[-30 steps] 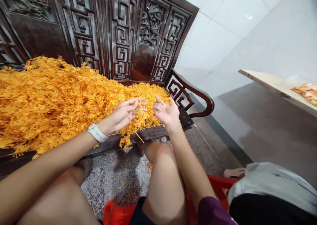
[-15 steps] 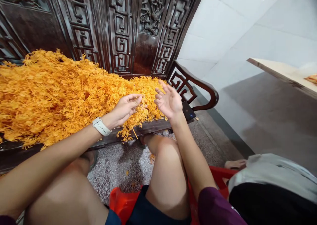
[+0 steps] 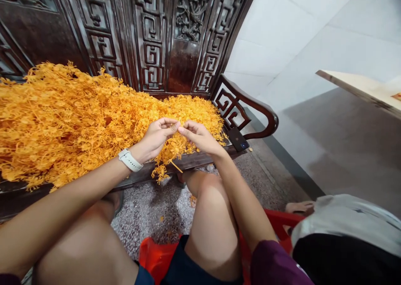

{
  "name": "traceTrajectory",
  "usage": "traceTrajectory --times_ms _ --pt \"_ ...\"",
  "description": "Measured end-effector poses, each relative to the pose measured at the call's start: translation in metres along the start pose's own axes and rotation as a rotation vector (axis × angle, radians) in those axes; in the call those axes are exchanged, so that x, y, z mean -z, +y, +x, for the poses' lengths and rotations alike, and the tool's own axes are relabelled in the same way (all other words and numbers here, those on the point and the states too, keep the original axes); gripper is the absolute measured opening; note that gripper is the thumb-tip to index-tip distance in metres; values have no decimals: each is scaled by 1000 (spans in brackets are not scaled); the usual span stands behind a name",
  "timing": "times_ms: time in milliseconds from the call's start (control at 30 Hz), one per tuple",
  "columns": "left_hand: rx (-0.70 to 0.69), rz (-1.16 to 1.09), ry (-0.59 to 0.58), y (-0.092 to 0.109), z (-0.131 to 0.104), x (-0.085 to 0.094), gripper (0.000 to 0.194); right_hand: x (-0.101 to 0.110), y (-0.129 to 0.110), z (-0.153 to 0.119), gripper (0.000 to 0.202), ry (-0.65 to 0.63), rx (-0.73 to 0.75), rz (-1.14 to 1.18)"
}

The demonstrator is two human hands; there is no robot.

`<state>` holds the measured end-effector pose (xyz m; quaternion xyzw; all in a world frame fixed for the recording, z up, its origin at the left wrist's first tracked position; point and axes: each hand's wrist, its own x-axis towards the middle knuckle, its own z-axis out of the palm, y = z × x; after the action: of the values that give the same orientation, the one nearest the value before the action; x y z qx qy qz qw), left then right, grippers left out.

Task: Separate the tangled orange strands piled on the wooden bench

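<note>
My left hand (image 3: 161, 136), with a pale watch strap on the wrist, is closed in a pinch on a small orange artificial flower sprig, mostly hidden by the fingers. Its fingertips meet those of my right hand (image 3: 199, 136), also pinched closed; what lies between the right fingertips is too small to make out. Both hands are above the front edge of a dark wooden bench (image 3: 200, 160). Behind and below them spreads a large heap of orange artificial flower sprigs (image 3: 84, 118). A few sprigs (image 3: 163, 168) hang over the edge, one with a bare stem.
A dark phone (image 3: 238, 139) lies at the bench's right end beside the carved armrest (image 3: 253, 105). A pale board (image 3: 360, 86) juts in at right. Red plastic (image 3: 156, 258) shows by my knees. Another person's head in a light cap (image 3: 347, 218) is at lower right.
My right hand was spread open and apart; it has come left and down, closing into a pinch at my left fingertips. My left hand has barely moved.
</note>
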<state>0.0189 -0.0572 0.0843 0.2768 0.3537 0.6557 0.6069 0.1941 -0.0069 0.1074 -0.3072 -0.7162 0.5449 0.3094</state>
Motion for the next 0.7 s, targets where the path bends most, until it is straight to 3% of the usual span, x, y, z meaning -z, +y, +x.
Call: traceTrajectory --times_ms 67,233,333,500,700 --pt "0 -14 -17 -1 1 -1 35 -3 1 1 38 -10 54 39" --pt "38 -57 -154 3 -2 -8 28 -4 -3 -2 32 27 25 348" --pt "69 -116 -179 12 -3 -12 20 -8 -9 -5 33 45 14 471" --pt "100 -166 -295 26 -5 -13 22 -14 -17 -9 38 -5 53 506" --pt "-16 -105 -408 28 -13 -11 23 -16 -18 -15 44 -90 97 512"
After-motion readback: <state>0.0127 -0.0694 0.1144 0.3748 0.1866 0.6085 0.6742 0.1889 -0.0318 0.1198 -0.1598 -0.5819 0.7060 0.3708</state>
